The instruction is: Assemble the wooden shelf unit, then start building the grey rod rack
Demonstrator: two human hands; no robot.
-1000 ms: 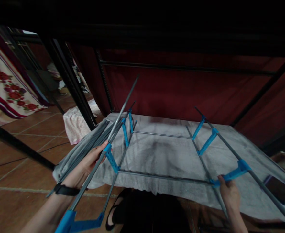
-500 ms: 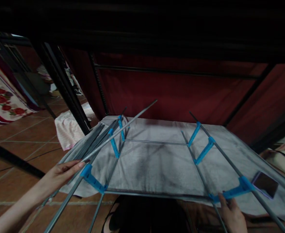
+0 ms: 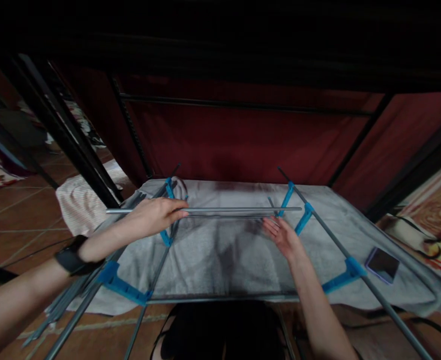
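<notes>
My left hand [image 3: 155, 216] grips a loose grey metal rod [image 3: 220, 210] and holds it level across a partly built frame. The frame is made of grey tubes [image 3: 224, 299] joined by blue plastic connectors [image 3: 124, 287], and it lies on a grey cloth [image 3: 224, 255]. My right hand [image 3: 282, 236] is open just under the rod's right part, next to a blue connector [image 3: 303, 218]; I cannot tell whether its fingers touch the rod. A dark watch sits on my left wrist.
A bundle of spare grey rods [image 3: 66, 300] lies at the cloth's left edge. A phone [image 3: 381, 264] rests on the cloth at right. Black shelf posts [image 3: 66, 135] and a dark red fabric wall [image 3: 243, 145] stand behind. Tiled floor lies left, with a pale striped cloth [image 3: 75, 210].
My left hand lifted one rod from the left side and turned it level across the frame. My right hand let go of the near right blue connector and moved up under the rod.
</notes>
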